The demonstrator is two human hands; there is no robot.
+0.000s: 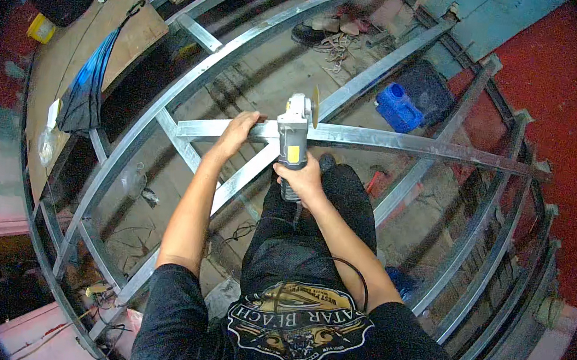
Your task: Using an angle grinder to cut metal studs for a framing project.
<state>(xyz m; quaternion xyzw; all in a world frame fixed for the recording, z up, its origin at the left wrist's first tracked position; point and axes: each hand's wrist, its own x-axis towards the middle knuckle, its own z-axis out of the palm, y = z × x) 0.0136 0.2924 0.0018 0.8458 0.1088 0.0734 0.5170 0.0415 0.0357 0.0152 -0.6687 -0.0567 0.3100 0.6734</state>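
My right hand [302, 177] is closed around the body of a grey and white angle grinder [294, 141] with a yellow patch. The grinder's thin disc [315, 106] stands upright on its right side, above a galvanized metal bar [392, 141]. Whether the disc touches the bar I cannot tell. My left hand [238, 134] grips the same bar to the left of the grinder, its fingers over the far edge. The bar lies across other metal frame members, and a slanting one [244, 179] passes below the grinder.
Metal beams form an open frame around me, with floor visible below. A blue plastic container [399, 109] lies beyond the bar at right. On a wooden board [132, 23] at left rests a folded blue-black umbrella [93, 79]. A dark cord [361, 279] loops by my right arm.
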